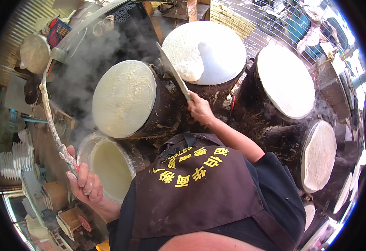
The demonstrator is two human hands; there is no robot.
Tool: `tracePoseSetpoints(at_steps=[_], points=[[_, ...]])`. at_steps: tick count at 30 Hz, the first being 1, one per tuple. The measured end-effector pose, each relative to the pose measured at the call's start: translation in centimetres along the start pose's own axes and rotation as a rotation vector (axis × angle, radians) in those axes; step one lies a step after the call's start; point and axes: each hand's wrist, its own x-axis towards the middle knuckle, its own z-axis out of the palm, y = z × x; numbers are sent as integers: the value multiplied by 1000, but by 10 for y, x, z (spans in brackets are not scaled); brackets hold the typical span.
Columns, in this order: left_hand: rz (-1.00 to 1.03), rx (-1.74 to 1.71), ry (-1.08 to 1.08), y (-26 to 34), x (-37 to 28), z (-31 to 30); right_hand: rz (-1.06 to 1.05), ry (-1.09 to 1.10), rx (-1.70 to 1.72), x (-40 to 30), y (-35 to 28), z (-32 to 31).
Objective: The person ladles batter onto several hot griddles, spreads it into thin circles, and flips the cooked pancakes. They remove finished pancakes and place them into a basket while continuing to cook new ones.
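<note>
My left hand point(88, 183), dusted with flour or batter, grips the crusted handle of a long-handled ladle point(34, 54), whose round head is raised at the upper left. Close to that hand is a bucket of pale batter point(111, 169). My right hand point(200, 109) holds a long, flat scraper point(174, 71). Its blade points away from me, beside the far round griddle point(223, 55). Thick white batter point(183, 56) covers that griddle's left part, and its right part is bare. Left of the scraper, another griddle carries a pale, lumpy sheet of batter point(124, 98).
White sheets also cover the right griddle point(286, 81) and the lower right griddle point(319, 157). Dark, drum-like stoves point(162, 108) hold the griddles. Steam rises at the left. A wire rack point(248, 29) stands beyond; stacked white trays point(16, 157) are at far left.
</note>
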Motion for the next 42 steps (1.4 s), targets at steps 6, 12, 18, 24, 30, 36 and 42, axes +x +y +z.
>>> tracePoseSetpoints(at_steps=[6, 12, 18, 24, 30, 36, 42], points=[[-129, -55, -58, 9, -3, -27, 293, 99, 234, -80, 4, -63], [-331, -210, -189, 6, 16, -55, 240, 216, 238, -86, 15, -102], [-410, -209, -207, -15, 26, -41, 64, 210, -267, -83, -2, -82], [-354, -225, -178, -36, 30, -19, -7, 284, -292, -80, 42, -141], [-305, -207, -119, -60, 36, 6, 44, 279, -358, -57, 37, -168], [-305, -211, -133, -79, 49, 23, -55, 163, -526, -46, 56, -196], [-345, -194, -141, -95, 63, 37, -99, 220, -567, -3, 50, -219]])
